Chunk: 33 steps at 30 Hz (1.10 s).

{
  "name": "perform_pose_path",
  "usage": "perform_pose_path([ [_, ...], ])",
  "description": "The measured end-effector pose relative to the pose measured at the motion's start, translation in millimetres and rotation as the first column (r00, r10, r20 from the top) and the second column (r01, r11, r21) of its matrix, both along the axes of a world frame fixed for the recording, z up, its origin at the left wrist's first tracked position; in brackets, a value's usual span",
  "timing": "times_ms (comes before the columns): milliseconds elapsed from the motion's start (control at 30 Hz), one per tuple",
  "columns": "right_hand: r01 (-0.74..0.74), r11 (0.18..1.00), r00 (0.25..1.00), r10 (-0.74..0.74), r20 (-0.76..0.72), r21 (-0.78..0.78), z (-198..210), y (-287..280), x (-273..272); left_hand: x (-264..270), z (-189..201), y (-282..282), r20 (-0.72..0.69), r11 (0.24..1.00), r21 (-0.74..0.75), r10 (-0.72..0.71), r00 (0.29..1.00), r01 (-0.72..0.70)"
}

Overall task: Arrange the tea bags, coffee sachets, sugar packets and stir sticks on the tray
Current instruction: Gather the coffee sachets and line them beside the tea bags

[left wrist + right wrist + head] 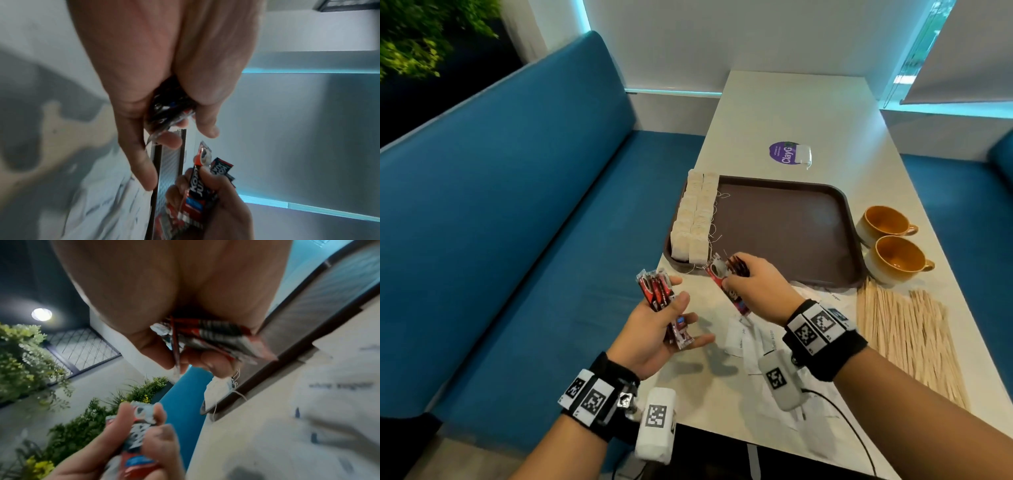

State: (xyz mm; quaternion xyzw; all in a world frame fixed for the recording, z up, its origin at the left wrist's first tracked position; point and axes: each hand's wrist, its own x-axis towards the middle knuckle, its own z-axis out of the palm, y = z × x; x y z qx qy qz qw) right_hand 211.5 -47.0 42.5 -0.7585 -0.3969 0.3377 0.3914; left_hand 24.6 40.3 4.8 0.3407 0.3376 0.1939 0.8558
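My left hand (683,317) grips a bundle of red coffee sachets (658,291) upright, just off the table's left edge; the left wrist view shows the same coffee sachets (170,112) between thumb and fingers. My right hand (734,279) holds a few more red sachets (719,274) over the near left corner of the brown tray (784,233); the right wrist view shows these sachets (218,335) in the fist. Tea bags (695,219) stand in two rows along the tray's left side. White sugar packets (743,339) lie under my right wrist. Wooden stir sticks (907,329) lie at the right.
Two orange cups (893,246) stand right of the tray. A purple sticker (784,153) and a small white packet sit behind it. A blue bench (517,222) runs along the table's left side. A cable trails from my right wrist across the near table edge.
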Motion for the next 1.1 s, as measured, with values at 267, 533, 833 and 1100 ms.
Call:
perform_pose_path([
  [267, 0.186, 0.979, 0.886, -0.130, -0.446, 0.085, -15, -18, -19, 31, 6, -34, -0.055, 0.973, 0.071, -0.218, 0.974, 0.221],
  [533, 0.174, 0.974, 0.779, -0.046, -0.626, 0.144, -8, -28, -25, 35, 9, -40, -0.098, 0.915, 0.119, -0.376, 0.921, 0.386],
  [833, 0.124, 0.987, 0.886, -0.064, -0.460, 0.101, 0, -37, -27, 46, 15, -50, -0.089, 0.899, 0.167, -0.396, 0.914, 0.406],
  [1100, 0.024, 0.992, 0.929, 0.023, -0.371, 0.121, 10, -49, -8, 44, 20, -46, 0.054, 0.940, 0.079, -0.338, 0.940, 0.333],
])
